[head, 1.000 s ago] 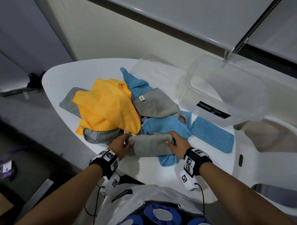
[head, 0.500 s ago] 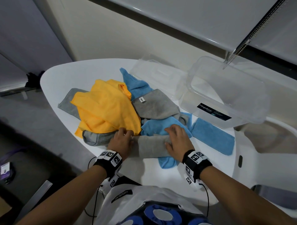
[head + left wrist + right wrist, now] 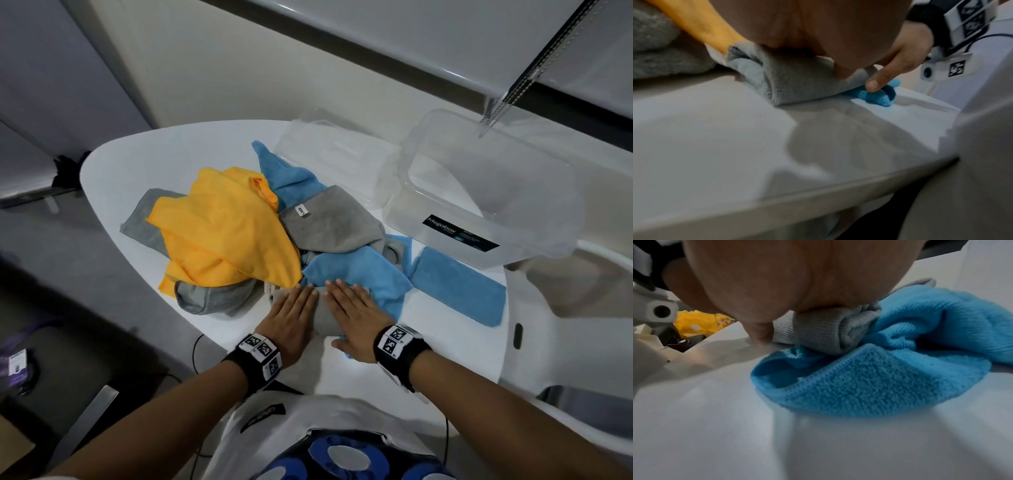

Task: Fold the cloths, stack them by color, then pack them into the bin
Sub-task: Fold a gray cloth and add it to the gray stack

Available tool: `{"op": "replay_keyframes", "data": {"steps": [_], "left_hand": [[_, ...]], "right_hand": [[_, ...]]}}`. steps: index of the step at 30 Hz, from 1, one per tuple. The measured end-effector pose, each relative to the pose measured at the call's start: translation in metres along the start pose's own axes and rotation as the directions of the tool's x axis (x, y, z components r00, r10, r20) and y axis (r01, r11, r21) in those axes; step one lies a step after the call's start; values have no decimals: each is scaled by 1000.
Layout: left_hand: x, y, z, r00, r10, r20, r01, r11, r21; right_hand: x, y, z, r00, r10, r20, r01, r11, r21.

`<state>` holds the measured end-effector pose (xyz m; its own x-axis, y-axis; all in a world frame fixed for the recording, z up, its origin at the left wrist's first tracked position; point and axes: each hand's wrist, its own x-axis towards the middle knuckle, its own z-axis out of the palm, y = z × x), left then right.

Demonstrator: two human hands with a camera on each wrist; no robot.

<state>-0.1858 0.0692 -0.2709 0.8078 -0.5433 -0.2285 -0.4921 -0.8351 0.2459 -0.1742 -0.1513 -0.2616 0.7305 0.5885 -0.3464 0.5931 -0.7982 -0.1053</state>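
A folded grey cloth (image 3: pixel 322 313) lies at the near edge of the white table (image 3: pixel 113 171), partly on a blue cloth (image 3: pixel 359 270). My left hand (image 3: pixel 294 311) and right hand (image 3: pixel 352 308) lie side by side, flat on it with straight fingers, pressing it down. In the left wrist view the grey cloth (image 3: pixel 797 84) shows as a thick fold under my palm. In the right wrist view its rolled end (image 3: pixel 828 334) rests on the crumpled blue cloth (image 3: pixel 879 373). Behind lies a pile with a yellow cloth (image 3: pixel 222 226) and another grey cloth (image 3: pixel 332 222).
A clear plastic bin (image 3: pixel 486 192) stands empty at the back right, its lid (image 3: pixel 329 150) lying to its left. A folded blue cloth (image 3: pixel 459 284) lies flat in front of the bin. Another grey cloth (image 3: pixel 212 298) bunches under the yellow one.
Both hands gripped the ends of the grey cloth a second ago. They have since slid inward onto its top and flattened side by side.
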Motion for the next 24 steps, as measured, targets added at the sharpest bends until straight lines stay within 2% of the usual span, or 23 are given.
{"op": "replay_keyframes", "data": {"steps": [5, 8, 13, 17, 20, 22, 24], "left_hand": [[6, -18, 7, 998, -43, 46, 42, 999, 18], [1, -24, 6, 993, -84, 88, 81, 996, 34], [0, -25, 11, 982, -123, 145, 120, 992, 34], [10, -29, 5, 987, -108, 117, 105, 994, 36], [22, -37, -14, 987, -145, 64, 147, 988, -39], [29, -46, -24, 962, -225, 155, 233, 972, -35], [32, -49, -32, 929, -271, 253, 281, 960, -5]], "right_hand": [[11, 18, -1, 997, 16, 72, -16, 1000, -6], [12, 23, 2, 997, -7, 74, 7, 1000, 4], [13, 20, 8, 995, 24, 102, -31, 997, 67], [15, 23, -2, 995, 60, 74, -67, 993, 97], [12, 27, -14, 989, 144, -35, -133, 967, 217], [7, 31, -21, 975, 221, -28, -212, 959, 186], [6, 31, -27, 959, 278, 56, -283, 951, 124]]}}
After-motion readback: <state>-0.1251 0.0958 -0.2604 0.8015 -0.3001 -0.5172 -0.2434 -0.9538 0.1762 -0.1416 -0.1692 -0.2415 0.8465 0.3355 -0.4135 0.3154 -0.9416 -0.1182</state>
